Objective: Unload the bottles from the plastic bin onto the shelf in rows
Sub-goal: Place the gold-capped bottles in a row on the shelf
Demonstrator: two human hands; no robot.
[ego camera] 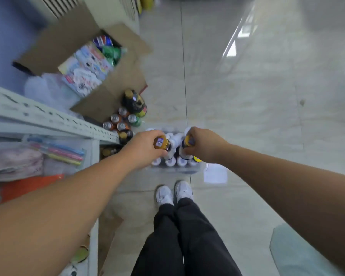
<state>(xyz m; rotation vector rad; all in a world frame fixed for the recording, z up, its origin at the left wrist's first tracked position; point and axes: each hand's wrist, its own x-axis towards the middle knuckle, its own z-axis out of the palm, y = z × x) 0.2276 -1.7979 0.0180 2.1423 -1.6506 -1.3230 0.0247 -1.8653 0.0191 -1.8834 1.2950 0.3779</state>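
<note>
Left hand [145,145] gripping an amber bottle [161,143], right hand [204,145] gripping a second bottle [188,141], both just above the plastic bin [175,170] of white-capped bottles [170,161], shelf [48,118] left of the left hand, cans [120,122] beyond it

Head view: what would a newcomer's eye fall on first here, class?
Two bare arms reach down the middle, the left hand gripping an amber bottle and the right hand a second bottle, over a plastic bin of white-capped bottles on the floor. Upper left, an open cardboard box of colourful packs and a cluster of cans sit beside the shelf.
</note>
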